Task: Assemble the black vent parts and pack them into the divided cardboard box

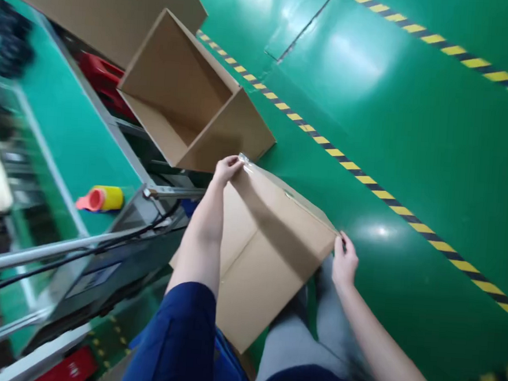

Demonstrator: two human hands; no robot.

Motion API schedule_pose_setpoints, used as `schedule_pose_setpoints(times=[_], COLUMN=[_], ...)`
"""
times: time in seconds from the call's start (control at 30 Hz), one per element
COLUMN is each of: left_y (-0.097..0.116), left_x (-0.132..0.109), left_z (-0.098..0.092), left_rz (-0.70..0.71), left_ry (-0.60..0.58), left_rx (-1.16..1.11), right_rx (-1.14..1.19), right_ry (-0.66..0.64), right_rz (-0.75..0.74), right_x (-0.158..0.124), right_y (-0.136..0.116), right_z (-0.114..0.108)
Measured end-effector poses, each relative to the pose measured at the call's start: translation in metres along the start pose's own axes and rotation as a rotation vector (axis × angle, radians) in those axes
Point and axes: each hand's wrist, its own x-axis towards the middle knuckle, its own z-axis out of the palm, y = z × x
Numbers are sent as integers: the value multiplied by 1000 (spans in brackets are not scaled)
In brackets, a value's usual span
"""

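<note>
A brown cardboard box [277,238] is held tilted in front of my legs, with a strip of clear tape [248,162] showing at its far left corner. My left hand [228,169] pinches that corner beside the tape. At the right corner, my right hand [345,258] grips the box edge between thumb and fingers. Just beyond my left hand stands a second cardboard box [214,138], open on the side facing me, its inside bare.
At left runs a green-topped workbench [80,126] with a metal frame and a yellow and red tape roll [105,198] on it. A metal rail [58,253] with a black cable juts out near my left arm. Yellow-black floor tape [351,168] crosses the green floor.
</note>
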Motion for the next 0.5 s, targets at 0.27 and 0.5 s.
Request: schedule_pose_setpoints(times=[0.27,0.5], left_y=[3,-7], left_x=[36,39], left_z=[-18,-4], left_rz=[-159,-121], left_ry=[-375,-272], left_rx=[-347,-313], right_rx=[48,47], right_ry=[-297,-506], right_rz=[-46,-13], right_x=[27,53], right_y=[3,1], right_z=[3,10])
